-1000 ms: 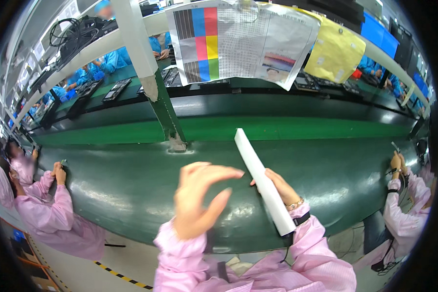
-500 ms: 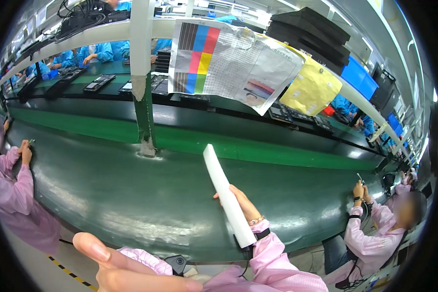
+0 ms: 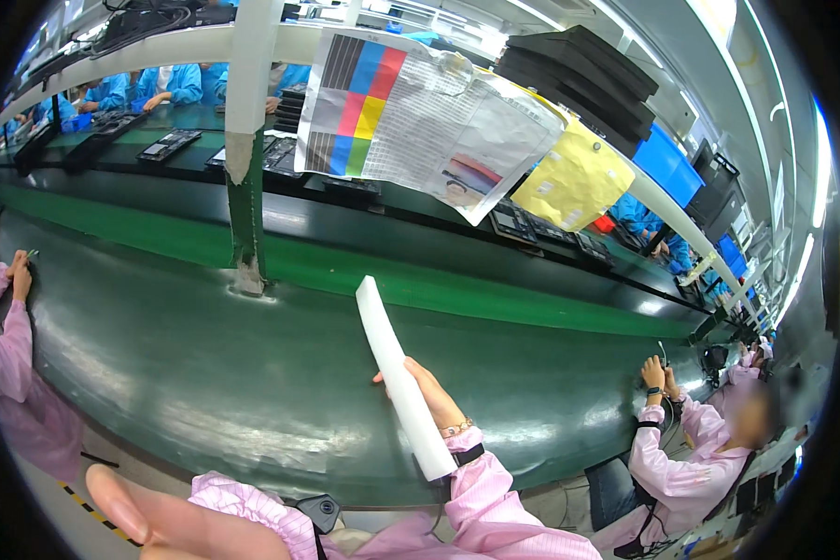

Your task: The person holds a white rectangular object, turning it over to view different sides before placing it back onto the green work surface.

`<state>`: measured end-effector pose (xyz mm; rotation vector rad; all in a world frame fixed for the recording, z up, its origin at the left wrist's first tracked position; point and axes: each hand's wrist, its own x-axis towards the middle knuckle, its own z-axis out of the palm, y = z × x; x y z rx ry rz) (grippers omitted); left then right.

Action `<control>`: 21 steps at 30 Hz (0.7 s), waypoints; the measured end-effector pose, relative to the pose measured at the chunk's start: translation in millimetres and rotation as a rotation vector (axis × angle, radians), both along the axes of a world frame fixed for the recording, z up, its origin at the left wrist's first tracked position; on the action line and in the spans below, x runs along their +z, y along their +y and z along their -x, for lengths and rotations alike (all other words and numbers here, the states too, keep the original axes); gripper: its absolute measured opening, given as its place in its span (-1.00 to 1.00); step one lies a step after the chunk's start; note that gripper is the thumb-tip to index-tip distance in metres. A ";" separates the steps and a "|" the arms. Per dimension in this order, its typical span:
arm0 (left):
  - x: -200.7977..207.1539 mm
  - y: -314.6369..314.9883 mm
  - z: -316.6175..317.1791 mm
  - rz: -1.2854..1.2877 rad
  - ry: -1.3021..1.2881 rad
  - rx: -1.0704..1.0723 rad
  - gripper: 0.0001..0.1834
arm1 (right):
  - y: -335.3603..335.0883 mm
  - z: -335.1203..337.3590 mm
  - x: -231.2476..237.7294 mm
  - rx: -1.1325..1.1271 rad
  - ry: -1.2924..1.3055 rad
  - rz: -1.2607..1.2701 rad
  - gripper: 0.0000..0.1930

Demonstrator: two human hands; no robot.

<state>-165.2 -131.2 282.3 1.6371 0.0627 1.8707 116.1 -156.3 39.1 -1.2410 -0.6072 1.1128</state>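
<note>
My right hand is closed round a long white strip that looks like foam. It is held at a slant over the green table, its far end pointing away and slightly left, its near end by my wrist. A bracelet and a black band show on that wrist. Close to the view at the lower left is my left hand, large and cut off by the lower edge. A stretched digit, seemingly the thumb, points up and left; nothing shows in this hand. The other fingers are out of sight.
A green-topped bench curves before me, with a post rising at its back. Printed sheets and a yellow sheet hang from a rail. Pink-sleeved people sit left and right; beyond are electronic units.
The whole view has shifted, so the bench and people appear farther left. My left hand sits lower, with less of its fingers showing. My right hand still holds the white strip.
</note>
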 end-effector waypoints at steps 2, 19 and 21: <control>-11.8 1.5 -2.8 -0.027 -0.063 0.009 -0.85 | 1.4 1.2 -1.2 0.033 -0.004 -0.029 -0.65; -16.0 28.9 2.0 -0.352 -0.114 -0.006 -0.77 | 2.3 4.8 -0.5 0.019 0.017 0.020 -0.64; -14.4 31.2 5.1 -0.352 -0.039 0.029 -0.81 | 3.0 2.3 -3.0 0.019 0.007 0.009 -0.64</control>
